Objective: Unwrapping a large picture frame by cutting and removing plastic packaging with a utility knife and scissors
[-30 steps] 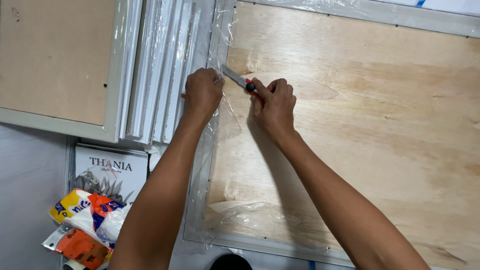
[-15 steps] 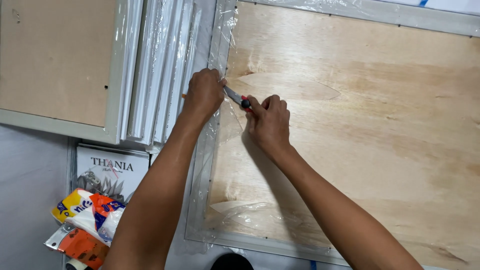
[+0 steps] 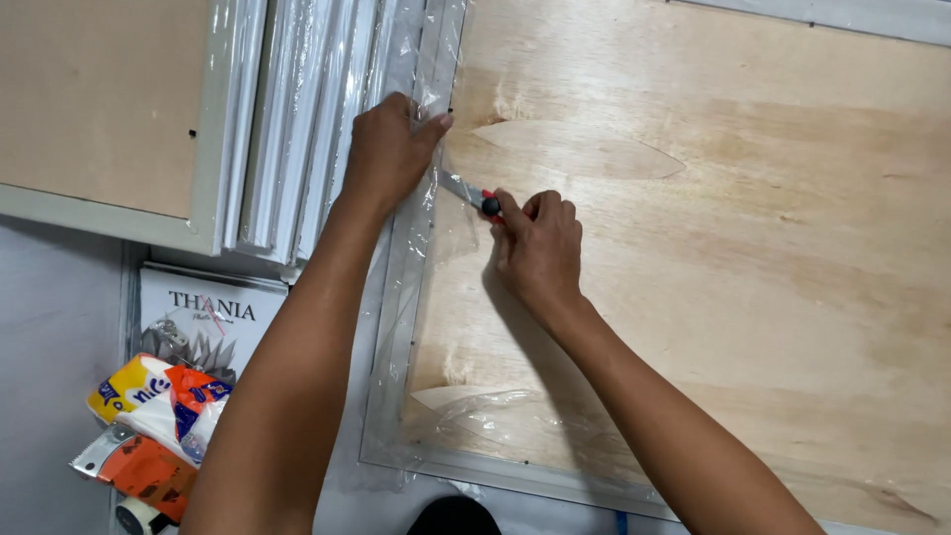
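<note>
My right hand (image 3: 540, 243) reaches in with the wrist bent, its grip closed on a small knife (image 3: 474, 194). Just left of it, my left hand (image 3: 388, 151) presses flat, pinning plastic wrap (image 3: 416, 287) against the frame's (image 3: 495, 474) edge.

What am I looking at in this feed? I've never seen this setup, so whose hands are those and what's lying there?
There is no machine: one camera worn on a person's head looks down at their two bare hands. The left hand presses clear plastic wrap against the edge of a large plywood-backed frame. The right hand has its grip on a small cutter with a red handle, its blade at the wrap. Left of it lie more wrapped white frames, and lower left some colourful packets.
</note>
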